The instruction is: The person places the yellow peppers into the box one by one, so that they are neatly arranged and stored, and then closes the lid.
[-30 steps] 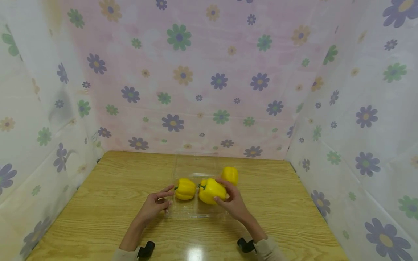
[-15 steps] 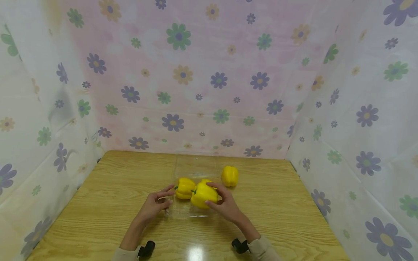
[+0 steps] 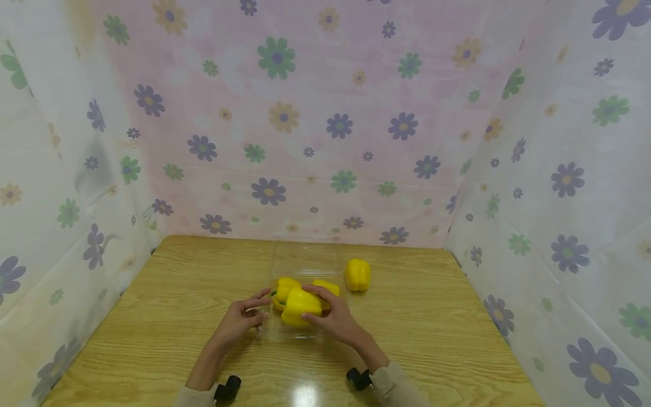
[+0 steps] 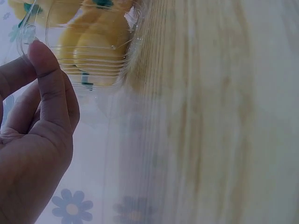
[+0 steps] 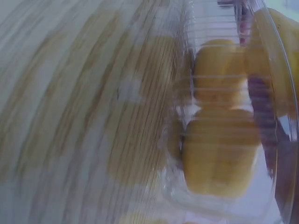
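A yellow bell pepper with a green stem is gripped between the thumb and fingers of my right hand, over the front part of a clear plastic clamshell container. Two more yellow peppers lie in the container: a left one, partly covered by the held pepper, and a right one, partly behind my right hand. My left hand is at the container's left side; the left wrist view shows its thumb and fingers pinching the rim. Through the clear wall, the right wrist view shows a pepper.
Another yellow pepper stands on the wooden table, right of the container. The container's clear lid lies folded open toward the back. Flower-patterned sheets enclose the back and both sides.
My right hand has carried the held pepper leftward and slightly toward the front, uncovering the right pepper in the container. My left hand has stayed at the rim.
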`<state>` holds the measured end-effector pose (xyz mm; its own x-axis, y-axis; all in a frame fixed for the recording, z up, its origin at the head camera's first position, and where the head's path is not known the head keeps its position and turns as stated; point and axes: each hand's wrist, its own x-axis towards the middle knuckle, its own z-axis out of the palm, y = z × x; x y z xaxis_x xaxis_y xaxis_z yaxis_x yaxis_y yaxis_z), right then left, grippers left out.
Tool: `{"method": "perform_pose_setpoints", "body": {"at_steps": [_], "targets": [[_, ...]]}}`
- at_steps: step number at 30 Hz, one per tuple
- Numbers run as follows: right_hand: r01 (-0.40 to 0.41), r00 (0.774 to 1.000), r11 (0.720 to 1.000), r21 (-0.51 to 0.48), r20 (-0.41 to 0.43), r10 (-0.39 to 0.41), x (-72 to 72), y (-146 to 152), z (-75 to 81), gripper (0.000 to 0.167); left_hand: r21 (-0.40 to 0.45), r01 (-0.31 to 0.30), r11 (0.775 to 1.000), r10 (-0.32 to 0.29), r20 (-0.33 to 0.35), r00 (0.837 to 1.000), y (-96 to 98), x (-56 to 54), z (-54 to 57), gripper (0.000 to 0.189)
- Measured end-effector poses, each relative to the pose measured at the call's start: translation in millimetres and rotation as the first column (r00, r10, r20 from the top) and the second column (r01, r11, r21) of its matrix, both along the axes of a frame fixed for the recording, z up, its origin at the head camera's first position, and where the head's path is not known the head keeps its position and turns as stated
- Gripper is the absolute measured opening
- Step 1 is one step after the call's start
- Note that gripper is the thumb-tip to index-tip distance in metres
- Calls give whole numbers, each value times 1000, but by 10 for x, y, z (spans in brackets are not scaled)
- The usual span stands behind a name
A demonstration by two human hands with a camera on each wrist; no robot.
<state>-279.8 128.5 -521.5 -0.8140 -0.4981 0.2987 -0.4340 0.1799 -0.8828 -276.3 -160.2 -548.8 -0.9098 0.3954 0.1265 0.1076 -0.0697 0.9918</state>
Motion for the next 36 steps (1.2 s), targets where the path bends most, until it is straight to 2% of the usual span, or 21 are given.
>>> {"method": "perform_pose_setpoints", "body": {"at_steps": [6, 13, 21, 25, 28, 31, 34, 36], "targets": [[-1, 999, 997, 77, 39, -2, -22, -83, 4, 56, -9, -1, 1000, 1, -4, 1000, -3, -3, -10, 45], [-32, 994, 994, 106, 108, 21, -46, -108, -12, 55, 2, 8, 1000, -8, -5, 1000, 1, -7, -9, 45], [-33, 993, 987, 155, 117, 15, -74, -98, -83, 57, -10, -5, 1000, 5, 31, 1000, 3, -7, 8, 45], [-57, 991, 987, 149, 130, 37, -74, -86, -102, 60, -9, -5, 1000, 5, 37, 999, 10, -3, 17, 46], [-64, 994, 984, 169, 98, 48, -69, -84, -102, 61, -13, -8, 1000, 8, 27, 1000, 20, 2, 23, 46], [-36, 999, 969, 245, -3, 38, -53, -95, -86, 62, -18, -8, 1000, 8, 19, 1000, 24, 10, 24, 46], [-2, 994, 955, 295, -102, 33, -40, -109, -78, 63, -11, -7, 1000, 7, 14, 1000, 26, 16, 15, 45], [5, 991, 955, 298, -128, 35, -37, -115, -86, 63, -5, -4, 1000, 4, 7, 1000, 26, 17, 9, 45]]}}
